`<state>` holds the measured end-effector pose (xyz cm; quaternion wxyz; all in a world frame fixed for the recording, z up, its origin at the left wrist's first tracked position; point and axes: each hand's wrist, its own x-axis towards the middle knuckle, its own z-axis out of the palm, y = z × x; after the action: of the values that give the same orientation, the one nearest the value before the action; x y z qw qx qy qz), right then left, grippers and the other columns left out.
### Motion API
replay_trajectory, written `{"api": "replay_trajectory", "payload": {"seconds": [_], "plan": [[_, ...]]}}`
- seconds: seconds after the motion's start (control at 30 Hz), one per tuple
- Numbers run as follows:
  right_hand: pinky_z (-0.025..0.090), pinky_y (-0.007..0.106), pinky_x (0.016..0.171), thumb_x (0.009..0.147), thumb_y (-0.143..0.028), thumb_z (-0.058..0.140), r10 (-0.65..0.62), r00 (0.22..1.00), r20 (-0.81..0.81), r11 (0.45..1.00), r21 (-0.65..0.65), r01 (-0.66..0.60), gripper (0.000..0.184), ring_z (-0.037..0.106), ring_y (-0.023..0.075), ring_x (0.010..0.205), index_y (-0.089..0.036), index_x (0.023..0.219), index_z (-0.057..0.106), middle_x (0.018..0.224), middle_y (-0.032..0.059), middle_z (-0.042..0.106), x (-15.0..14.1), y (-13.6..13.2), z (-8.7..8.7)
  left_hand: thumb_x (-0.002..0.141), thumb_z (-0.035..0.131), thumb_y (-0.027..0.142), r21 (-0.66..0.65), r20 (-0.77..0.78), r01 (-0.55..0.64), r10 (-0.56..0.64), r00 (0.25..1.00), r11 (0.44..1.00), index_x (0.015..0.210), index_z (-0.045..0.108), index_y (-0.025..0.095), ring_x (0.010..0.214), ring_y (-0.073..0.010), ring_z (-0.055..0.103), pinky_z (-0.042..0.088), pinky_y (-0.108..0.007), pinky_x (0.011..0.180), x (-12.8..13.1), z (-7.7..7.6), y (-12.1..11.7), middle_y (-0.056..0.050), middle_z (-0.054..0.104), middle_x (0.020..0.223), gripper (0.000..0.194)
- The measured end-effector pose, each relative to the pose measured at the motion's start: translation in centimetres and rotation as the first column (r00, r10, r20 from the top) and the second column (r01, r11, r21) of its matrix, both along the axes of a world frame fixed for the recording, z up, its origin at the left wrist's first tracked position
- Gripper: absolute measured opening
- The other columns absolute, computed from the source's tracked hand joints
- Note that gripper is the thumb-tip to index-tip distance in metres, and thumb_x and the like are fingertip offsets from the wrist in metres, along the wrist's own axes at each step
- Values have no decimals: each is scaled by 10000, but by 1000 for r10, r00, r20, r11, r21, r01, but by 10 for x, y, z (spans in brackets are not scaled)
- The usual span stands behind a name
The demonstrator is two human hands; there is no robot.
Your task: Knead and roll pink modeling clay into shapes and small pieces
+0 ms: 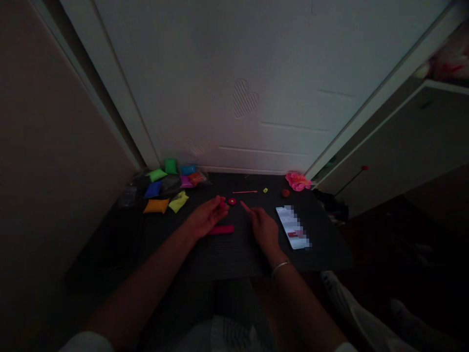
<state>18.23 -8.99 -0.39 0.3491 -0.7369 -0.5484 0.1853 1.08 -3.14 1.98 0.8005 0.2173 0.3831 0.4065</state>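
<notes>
My left hand [208, 217] is closed, with a small pink lump, apparently modelling clay [222, 203], at its fingertips. In my right hand [265, 229] is a thin pink modelling tool [245, 206], its tip pointing toward the left hand. Between the two hands, a little farther off, lies a small red-pink flower [232, 201] with a pale centre. A bright pink bar [223, 230] rests on the dark tabletop beside my left wrist, partly covered by the hand. Behind the flower lies a slim pink stick [245, 192].
Several coloured clay packets [156, 206] lie at the back left. A lit phone [289, 227] is right of my right hand. Toward the back right are a yellow-green piece [265, 190], a reddish ball [285, 193] and a large pink flower [298, 182]. A white panel [205, 98] borders the table.
</notes>
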Motion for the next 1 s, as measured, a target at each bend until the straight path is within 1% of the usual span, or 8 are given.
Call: {"api": "replay_trajectory", "payload": {"seconds": [0.1, 0.2, 0.33, 0.47, 0.53, 0.67, 0.8, 1.0], "plan": [[373, 278, 683, 871, -270, 423, 69, 883, 464, 996, -82, -35, 224, 571, 181, 780, -176, 903, 624, 799, 84, 633, 13, 17, -5, 835, 494, 199, -54, 20, -33, 34, 999, 998, 716, 568, 117, 602, -69, 617, 519, -168, 585, 0, 0, 13, 5, 601, 629, 163], [368, 298, 732, 880, -243, 408, 141, 797, 588, 990, -108, -95, 238, 564, 189, 837, -172, 868, 635, 842, 88, 632, 18, 27, -7, 829, 503, 185, -8, 20, -20, 21, 1000, 1000, 675, 553, 119, 637, -83, 629, 523, -174, 609, 3, -4, 21, -3, 606, 630, 174], [371, 332, 814, 844, -319, 485, 145, 841, 521, 966, 110, -234, 248, 528, 202, 967, -201, 1028, 603, 1027, 89, 599, 11, 33, -4, 798, 549, 181, 102, -41, 8, -4, 999, 995, 696, 540, 131, 645, -100, 634, 524, -213, 624, 8, -12, 23, -1, 611, 646, 114], [357, 358, 905, 732, -405, 621, 306, 859, 410, 824, 339, -455, 518, 447, 218, 1126, -222, 1199, 491, 1205, 101, 510, -8, 40, -1, 724, 640, 196, 215, -98, 20, 1, 995, 976, 793, 533, 139, 667, -114, 632, 510, -236, 624, 11, -19, 21, -6, 625, 703, 139], [347, 383, 926, 717, -379, 643, 365, 848, 385, 779, 373, -504, 507, 433, 226, 1150, -237, 1184, 505, 1216, 97, 508, -16, 45, -2, 683, 679, 207, 270, -104, 41, -13, 994, 962, 845, 537, 142, 658, -107, 619, 496, -226, 606, 11, -19, 19, -3, 623, 729, 225], [346, 394, 943, 734, -275, 642, 423, 872, 247, 738, 464, -489, 227, 455, 207, 1134, -249, 959, 630, 1104, 58, 582, -20, 52, -8, 664, 695, 242, 292, -111, 146, -118, 987, 945, 902, 556, 148, 643, -101, 605, 500, -250, 618, 5, -15, 16, -8, 621, 787, 291], [363, 396, 945, 708, -280, 667, 488, 863, 132, 718, 501, -483, 222, 444, 203, 1151, -257, 927, 639, 1111, 50, 577, -14, 52, -11, 671, 687, 235, 235, -111, 255, -235, 966, 938, 960, 574, 137, 685, -125, 621, 507, -279, 657, -2, -13, 17, -48, 633, 845, 325], [353, 413, 943, 710, -305, 665, 490, 830, 267, 683, 475, -556, 257, 464, 211, 1133, -276, 965, 641, 1113, 42, 595, -12, 51, -10, 645, 682, 135, 208, -97, 208, -192, 977, 956, 951, 573, 139, 660, -113, 615, 505, -301, 694, -2, -14, 14, -43, 643, 828, 325]]}}
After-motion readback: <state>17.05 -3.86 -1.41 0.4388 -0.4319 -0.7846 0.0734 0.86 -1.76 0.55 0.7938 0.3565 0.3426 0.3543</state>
